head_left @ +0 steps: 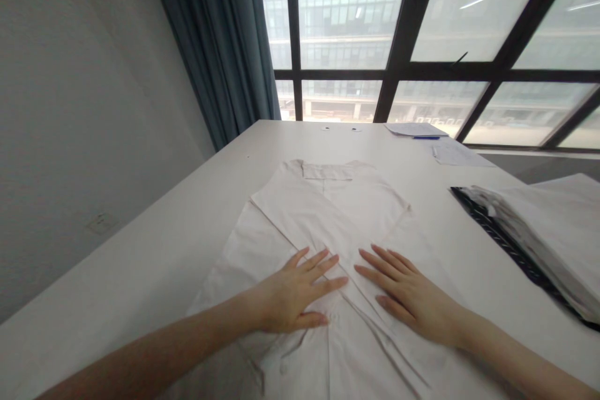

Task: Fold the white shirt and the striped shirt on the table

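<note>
A white garment (323,212), which looks like a shirt or coat with a collar band, lies spread over the white table in front of me. Its collar end points toward the window, and one sleeve crosses the front diagonally. My left hand (300,294) rests flat on the middle of the garment, its fingers spread. Opposite it, my right hand (407,294) also lies on the cloth with fingers apart. Neither hand grasps anything. Creases run through the cloth below both hands, and the garment's near end passes out of view.
On the right, a stack of folded white cloth (557,219) sits on a black item (506,240). Papers (415,130) and a blue pen (426,137) lie at the table's far right. A blue curtain (220,44) hangs beside the window; a wall (94,106) borders the left side.
</note>
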The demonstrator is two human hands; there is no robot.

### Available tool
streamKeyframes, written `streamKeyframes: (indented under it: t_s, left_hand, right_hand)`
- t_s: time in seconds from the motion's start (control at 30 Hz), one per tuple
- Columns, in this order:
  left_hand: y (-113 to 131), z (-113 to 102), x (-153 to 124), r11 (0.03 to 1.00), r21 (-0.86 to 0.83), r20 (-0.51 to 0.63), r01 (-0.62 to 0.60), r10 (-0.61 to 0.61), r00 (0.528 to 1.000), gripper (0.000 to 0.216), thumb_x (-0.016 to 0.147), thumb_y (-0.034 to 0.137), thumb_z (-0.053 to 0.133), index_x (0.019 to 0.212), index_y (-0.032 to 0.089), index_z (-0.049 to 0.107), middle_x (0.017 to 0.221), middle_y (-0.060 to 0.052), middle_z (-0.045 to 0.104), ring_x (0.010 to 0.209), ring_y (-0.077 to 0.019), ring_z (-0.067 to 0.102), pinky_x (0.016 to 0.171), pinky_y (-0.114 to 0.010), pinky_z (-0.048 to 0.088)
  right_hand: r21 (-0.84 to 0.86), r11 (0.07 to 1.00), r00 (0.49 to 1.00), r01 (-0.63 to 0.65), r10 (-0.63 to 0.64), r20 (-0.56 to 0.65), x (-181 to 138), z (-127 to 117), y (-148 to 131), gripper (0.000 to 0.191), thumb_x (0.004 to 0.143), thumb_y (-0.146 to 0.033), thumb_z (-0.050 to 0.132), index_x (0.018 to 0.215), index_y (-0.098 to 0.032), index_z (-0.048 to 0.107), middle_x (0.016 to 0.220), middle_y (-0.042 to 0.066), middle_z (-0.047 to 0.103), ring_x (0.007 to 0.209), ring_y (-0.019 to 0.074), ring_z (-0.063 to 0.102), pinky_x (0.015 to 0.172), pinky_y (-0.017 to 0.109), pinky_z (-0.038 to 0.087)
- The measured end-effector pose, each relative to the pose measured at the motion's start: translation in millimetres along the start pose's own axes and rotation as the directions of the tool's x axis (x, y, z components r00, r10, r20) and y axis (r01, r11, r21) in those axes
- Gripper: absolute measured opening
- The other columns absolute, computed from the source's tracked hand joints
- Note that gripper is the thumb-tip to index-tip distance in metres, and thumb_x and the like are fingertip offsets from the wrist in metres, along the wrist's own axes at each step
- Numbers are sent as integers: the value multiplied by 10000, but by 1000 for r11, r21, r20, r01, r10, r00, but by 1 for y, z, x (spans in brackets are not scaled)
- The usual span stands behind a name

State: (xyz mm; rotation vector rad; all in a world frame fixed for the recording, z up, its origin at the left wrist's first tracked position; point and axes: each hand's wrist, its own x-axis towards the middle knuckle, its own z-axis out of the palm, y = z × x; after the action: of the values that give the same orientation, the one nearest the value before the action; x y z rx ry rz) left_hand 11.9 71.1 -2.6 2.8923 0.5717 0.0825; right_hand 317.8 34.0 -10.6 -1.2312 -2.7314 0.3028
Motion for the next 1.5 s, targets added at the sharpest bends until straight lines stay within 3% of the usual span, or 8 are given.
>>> streamKeyframes:
  t_s: [0.2,0.37,0.67,0.87,0.97,1.07,1.3,1.5]
  left_hand:
    - [12,3,4,999,-48,3,4,-4,1000,770,922,618,437,1534,215,201,1590,-180,163,1469,-354,131,1146,-593,126]
    - [7,-3,-1,985,-138,18,-107,110,994,843,910,645,436,1549,186,134,1587,-161,192,1470,-312,157,1181,-518,91]
    - [8,-24,-26,959,-246,21,-138,147,989,597,965,481,461,1506,288,296,1516,-63,399,1430,-247,300,1179,-450,193]
    - [-21,-18,-19,955,-296,-187,9,-67,980,351,1014,250,369,1294,236,581,1344,-63,601,1296,-166,505,1135,-404,317]
    - [-50,-15,0,968,-218,-284,122,-182,942,353,1000,250,401,1303,183,569,1395,-104,550,1322,-185,472,1103,-411,364]
    - [-69,-13,22,978,-123,-262,171,-198,945,391,981,289,463,1355,186,515,1473,-136,453,1382,-238,393,1116,-485,319]
    - [-59,-3,53,996,-79,-278,-33,9,961,325,849,383,693,1111,199,639,1293,-90,612,1284,-246,492,1097,-413,325]
    - [-56,-4,64,983,78,-327,-164,181,928,124,939,301,589,901,196,644,942,-6,700,1001,-157,620,1051,-365,324]
  right_hand:
    - [-29,1000,1000,-6,7,21,-9,-4,5,541,991,-403,407,1512,-378,262,1589,20,242,1461,280,175,1130,572,268]
    - [-25,999,1000,-24,24,6,-11,-5,4,538,984,-413,423,1503,-383,284,1579,24,268,1453,285,206,1122,574,281]
    - [3,1000,1000,-28,28,-12,-13,-3,6,533,982,-423,427,1498,-383,300,1570,25,294,1450,279,217,1129,558,272]
    - [19,999,997,-34,36,-69,2,-14,2,409,977,-282,427,1376,-306,513,1469,55,480,1402,261,347,1117,547,303]
    - [46,998,989,35,-28,-146,20,-15,-9,410,947,-151,411,1324,-232,549,1396,89,554,1352,233,426,1114,503,333]
    - [96,990,980,100,-81,-183,33,-6,-23,387,948,-158,429,1316,-211,537,1379,103,563,1327,216,455,1091,440,390]
    - [187,980,943,-64,121,-311,30,8,-35,176,829,-154,548,1002,-190,555,1207,136,585,1173,239,551,980,415,496]
    - [140,989,926,-45,94,-365,28,8,-34,112,796,-99,540,817,-208,528,1081,106,584,1127,245,557,929,405,509]
